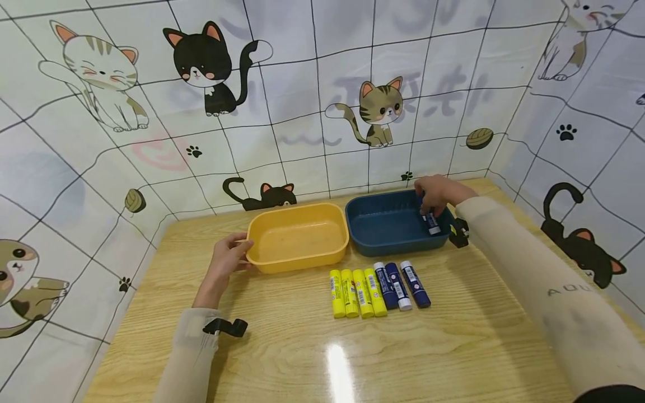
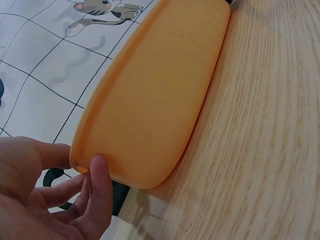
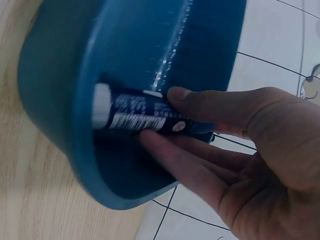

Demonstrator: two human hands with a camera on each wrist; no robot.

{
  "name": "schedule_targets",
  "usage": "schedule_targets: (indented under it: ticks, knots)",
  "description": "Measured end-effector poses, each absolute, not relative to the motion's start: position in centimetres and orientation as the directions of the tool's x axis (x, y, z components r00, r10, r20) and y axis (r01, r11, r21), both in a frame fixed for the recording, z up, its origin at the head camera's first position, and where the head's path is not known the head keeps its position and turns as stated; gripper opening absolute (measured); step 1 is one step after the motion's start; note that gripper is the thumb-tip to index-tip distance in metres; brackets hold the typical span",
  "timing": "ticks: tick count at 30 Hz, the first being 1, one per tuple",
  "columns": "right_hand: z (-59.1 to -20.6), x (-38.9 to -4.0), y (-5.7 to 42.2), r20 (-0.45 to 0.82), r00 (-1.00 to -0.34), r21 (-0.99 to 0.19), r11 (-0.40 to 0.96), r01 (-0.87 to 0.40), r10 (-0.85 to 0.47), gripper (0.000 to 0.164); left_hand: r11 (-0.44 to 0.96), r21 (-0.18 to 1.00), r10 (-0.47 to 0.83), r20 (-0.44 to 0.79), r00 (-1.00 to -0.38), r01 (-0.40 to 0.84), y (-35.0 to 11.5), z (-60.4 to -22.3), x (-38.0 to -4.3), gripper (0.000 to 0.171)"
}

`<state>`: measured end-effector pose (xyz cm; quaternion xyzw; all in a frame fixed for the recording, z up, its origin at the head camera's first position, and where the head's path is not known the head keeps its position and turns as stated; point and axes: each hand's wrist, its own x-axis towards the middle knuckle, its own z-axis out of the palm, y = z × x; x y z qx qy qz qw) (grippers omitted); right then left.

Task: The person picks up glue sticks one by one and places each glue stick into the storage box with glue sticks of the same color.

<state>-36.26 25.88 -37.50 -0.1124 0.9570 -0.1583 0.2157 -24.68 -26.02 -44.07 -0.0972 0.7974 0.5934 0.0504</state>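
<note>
My right hand (image 1: pixel 437 193) pinches a dark blue glue stick (image 3: pixel 137 111) between thumb and fingers, inside the right end of the blue tray (image 1: pixel 398 246). In the right wrist view the stick's white end lies by the tray wall and its barcode label shows. At the left end of the yellow tray (image 1: pixel 302 264), my left hand (image 1: pixel 227 262) grips the rim. The left wrist view shows the thumb (image 2: pixel 101 172) over the edge and the other fingers outside; nothing lies in this tray.
In front of the trays, several yellow glue sticks (image 1: pixel 359 294) lie in a row with three dark blue glue sticks (image 1: pixel 398 285) on their right. The trays stand side by side on the wooden table (image 1: pixel 282 341), against a cat-patterned wall covering (image 1: pixel 302 112).
</note>
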Motion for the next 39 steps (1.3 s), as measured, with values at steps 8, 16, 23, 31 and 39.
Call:
schedule_targets:
  ticks: [8,16,23,31,39]
  knots:
    - [-37.9,-36.2,25.4,-0.361,-0.889,-0.297,0.938,-0.178,-0.283,0.05,0.282,0.936,-0.098,-0.191,-0.977,-0.211,-25.9,-44.0,-24.6,0.053]
    - [-38.4,-36.0,24.9,-0.354,-0.894,-0.244,0.95,-0.196,-0.275,0.05,0.281,0.934,-0.106,-0.2,-0.974,-0.222,-26.0,-44.2,-24.8,0.052]
    - [-38.7,-35.6,24.6,-0.356,-0.899,-0.233,0.956,-0.177,-0.254,0.046,0.278,0.934,-0.106,-0.203,-0.973,-0.225,-26.1,-44.2,-24.8,0.051]
    - [-39.0,-35.5,24.2,-0.352,-0.909,-0.169,0.971,-0.171,-0.222,0.016,0.276,0.935,-0.093,-0.204,-0.975,-0.222,-26.1,-44.1,-24.8,0.053]
    - [-39.3,-35.6,23.9,-0.353,-0.908,-0.128,0.973,-0.193,-0.227,0.013,0.268,0.937,-0.083,-0.211,-0.974,-0.226,-26.1,-44.1,-24.8,0.053]
